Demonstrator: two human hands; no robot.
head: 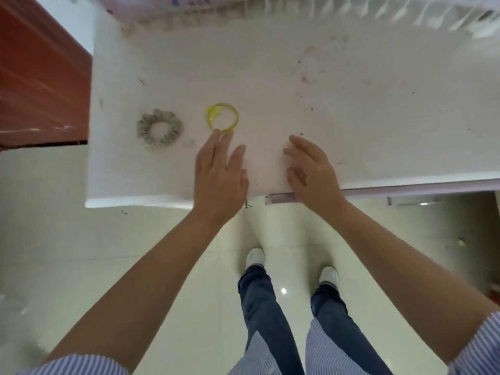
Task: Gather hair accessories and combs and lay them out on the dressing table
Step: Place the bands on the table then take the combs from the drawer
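A thin yellow hair ring (222, 117) lies flat on the white dressing table (351, 117). To its left lies a grey scrunchie (159, 130). My left hand (220, 175) is flat over the table's front part, fingers apart, its fingertips touching the near edge of the yellow ring. My right hand (311, 169) hovers beside it over the front edge, fingers loosely spread, holding nothing. No comb is in view.
A red-brown cabinet (40, 77) stands left of the table. White frilly fabric (297, 12) runs along the table's back edge. A drawer handle (278, 198) shows under the front edge. My legs and white shoes stand on the glossy tile floor (135, 239).
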